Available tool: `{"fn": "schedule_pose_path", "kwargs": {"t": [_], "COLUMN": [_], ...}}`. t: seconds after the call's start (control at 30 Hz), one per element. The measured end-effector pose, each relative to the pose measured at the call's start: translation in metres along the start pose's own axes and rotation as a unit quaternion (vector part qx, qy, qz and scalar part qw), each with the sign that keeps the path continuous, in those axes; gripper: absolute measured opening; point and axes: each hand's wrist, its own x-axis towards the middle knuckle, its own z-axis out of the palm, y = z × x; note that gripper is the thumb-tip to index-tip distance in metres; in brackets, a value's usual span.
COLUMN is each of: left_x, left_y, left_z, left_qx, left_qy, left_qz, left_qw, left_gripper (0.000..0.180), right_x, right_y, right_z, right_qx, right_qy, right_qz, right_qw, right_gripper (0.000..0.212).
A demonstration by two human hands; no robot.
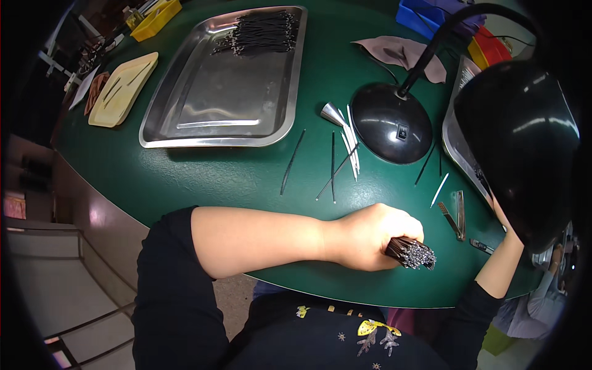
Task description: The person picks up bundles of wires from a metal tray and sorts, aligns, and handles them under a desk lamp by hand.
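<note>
My left hand (377,239) is closed round a bundle of thin black sticks (411,253), over the front edge of the green table (234,176). Their bright, silvery ends point towards me at the right side of the fist. My right hand (502,217) reaches up beside a second metal tray (453,120), and the black lamp shade (524,148) hides its fingers. Beyond my left hand lie a few loose black sticks (333,166) and several white sticks (349,142). A metal cone (332,113) lies at their far end.
A large steel tray (216,132) holds a pile of black sticks (265,32) at its far end. The lamp base (392,123) stands mid-table. Near my right hand lie a hinged metal tool (457,216) and a cutter knife (481,246). A cream tray (123,89) sits far left.
</note>
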Motion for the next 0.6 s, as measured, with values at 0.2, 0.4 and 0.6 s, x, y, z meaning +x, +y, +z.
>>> {"fn": "schedule_pose_path", "kwargs": {"t": [0.2, 0.4, 0.6], "left_x": [0.0, -0.001, -0.007], "left_y": [-0.001, -0.004, -0.003], "left_z": [0.003, 0.01, 0.014], "left_qx": [-0.015, -0.041, 0.001], "left_qy": [0.012, 0.027, 0.031], "left_qz": [-0.008, 0.012, 0.042], "left_qw": [1.0, 0.999, 0.999], "left_gripper": [0.023, 0.023, 0.021], "right_x": [0.003, 0.023, -0.028], "right_y": [-0.011, 0.033, -0.053], "right_z": [0.003, -0.001, 0.052], "right_qx": [-0.083, -0.155, -0.098], "right_qy": [-0.068, 0.004, -0.108], "right_qz": [0.089, -0.097, -0.278], "right_qw": [0.99, 0.983, 0.949], "right_gripper": [0.04, 0.032, 0.006]}}
